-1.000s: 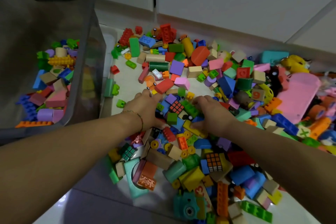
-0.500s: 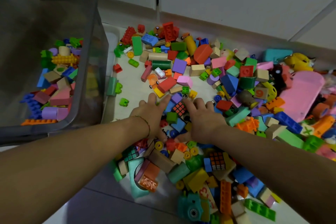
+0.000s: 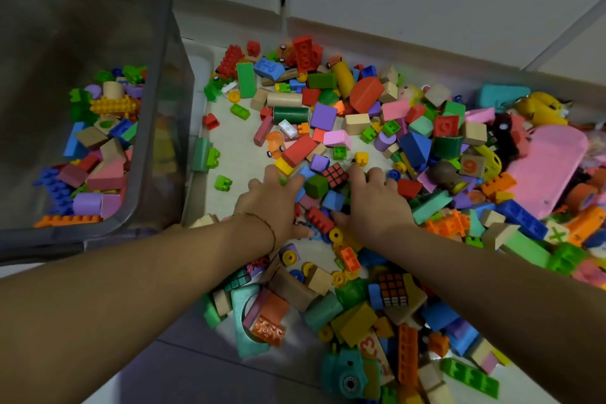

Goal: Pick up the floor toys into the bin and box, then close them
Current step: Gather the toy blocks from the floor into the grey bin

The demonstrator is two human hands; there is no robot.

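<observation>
Left wrist: I wear one thin bracelet (image 3: 263, 220) — a fine, gold-toned strand.
Forearms (image 3: 137, 272): mine are bare right to the frame's edge.
Hands: left hand (image 3: 272, 203) and right hand (image 3: 375, 207) — both bare.

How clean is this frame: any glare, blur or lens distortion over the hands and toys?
Head view: light dim and even, no hard shadows; pale glare on the floor below the teal arch block; wide-angle lens stretches both forearms and leans the grey bin; left hand and right hand read clearly, small toy detail looks smeared.
</observation>
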